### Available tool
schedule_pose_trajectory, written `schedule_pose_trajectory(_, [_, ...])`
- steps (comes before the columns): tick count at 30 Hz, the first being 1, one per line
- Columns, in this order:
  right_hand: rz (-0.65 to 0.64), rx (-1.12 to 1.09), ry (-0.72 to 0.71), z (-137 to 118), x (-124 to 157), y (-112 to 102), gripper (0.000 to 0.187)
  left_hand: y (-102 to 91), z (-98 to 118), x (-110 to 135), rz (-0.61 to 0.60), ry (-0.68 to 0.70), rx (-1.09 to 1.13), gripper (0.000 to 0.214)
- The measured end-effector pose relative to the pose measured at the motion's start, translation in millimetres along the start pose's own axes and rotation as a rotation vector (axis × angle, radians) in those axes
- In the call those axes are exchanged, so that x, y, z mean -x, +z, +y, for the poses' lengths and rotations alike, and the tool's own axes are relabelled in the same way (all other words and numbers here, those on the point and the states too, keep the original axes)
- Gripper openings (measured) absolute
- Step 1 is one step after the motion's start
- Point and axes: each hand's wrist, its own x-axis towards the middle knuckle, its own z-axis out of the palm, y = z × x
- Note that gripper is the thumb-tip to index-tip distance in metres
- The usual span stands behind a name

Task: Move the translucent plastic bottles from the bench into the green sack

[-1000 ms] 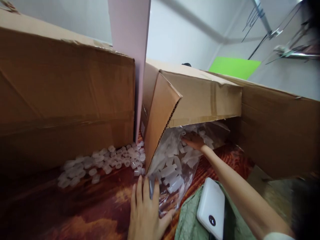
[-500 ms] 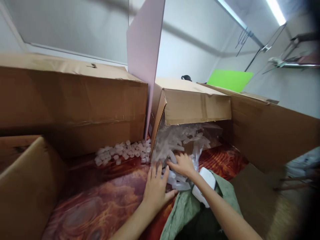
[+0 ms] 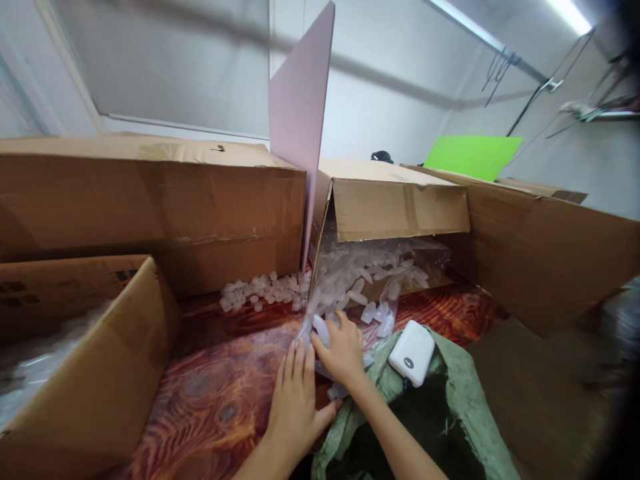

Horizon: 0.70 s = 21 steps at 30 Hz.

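My left hand (image 3: 296,393) lies palm down on the wood-patterned table (image 3: 210,387), its fingers stretched toward loose translucent plastic pieces. Beside it, my right hand (image 3: 343,353) curls around some of the pieces, with one curved translucent plastic piece (image 3: 321,330) at its thumb and forefinger. Just beyond both hands, a clear plastic bag (image 3: 340,267) spreads out from under a cardboard box (image 3: 400,207), with more pieces in and on it. What lies under my right palm is hidden.
Small whitish caps (image 3: 270,290) are heaped left of the bag. An open carton (image 3: 150,347) holding clear plastic stands at left. A white power bank (image 3: 413,352) rests on a green sack (image 3: 465,387) at right. A pink board (image 3: 303,107) rises between the boxes.
My right hand has drawn back toward me and to the left, close to my left hand, with plastic pieces shifting along. The view has turned slightly left, showing more of the left carton.
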Motion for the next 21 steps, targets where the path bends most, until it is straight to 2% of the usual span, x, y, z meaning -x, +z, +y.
schedule_pose_trajectory(4, [0.032, -0.097, -0.015, -41, 16, 14, 0.03, -23.7, -16, 30, 0.007, -0.098, -0.002, 0.09])
schedule_pose_trajectory(7, [0.049, -0.171, -0.018, -80, 20, 33, 0.033, -40.6, -31, 46, 0.023, -0.181, -0.046, 0.089])
schedule_pose_trajectory(11, [0.042, -0.282, -0.068, -139, 8, 58, 0.048, -55.9, -73, 48, 0.081, -0.264, -0.173, 0.089])
schedule_pose_trajectory(14, [0.036, -0.352, -0.149, -163, -4, 58, 0.049, -62.8, -106, 41, 0.084, -0.285, -0.238, 0.079])
schedule_pose_trajectory(16, [0.05, -0.374, -0.181, -154, -10, 48, 0.042, -67.1, -117, 36, 0.093, -0.305, -0.273, 0.072])
schedule_pose_trajectory(17, [0.061, -0.374, -0.182, -141, -13, 41, 0.036, -69.2, -117, 35, 0.109, -0.315, -0.298, 0.069])
schedule_pose_trajectory(19, [0.09, -0.34, -0.12, -99, -21, 26, 0.024, -72.8, -108, 32, 0.162, -0.322, -0.345, 0.063])
schedule_pose_trajectory(21, [0.125, -0.26, 0.004, -45, -35, 12, 0.023, -74.0, -89, 28, 0.215, -0.268, -0.331, 0.052])
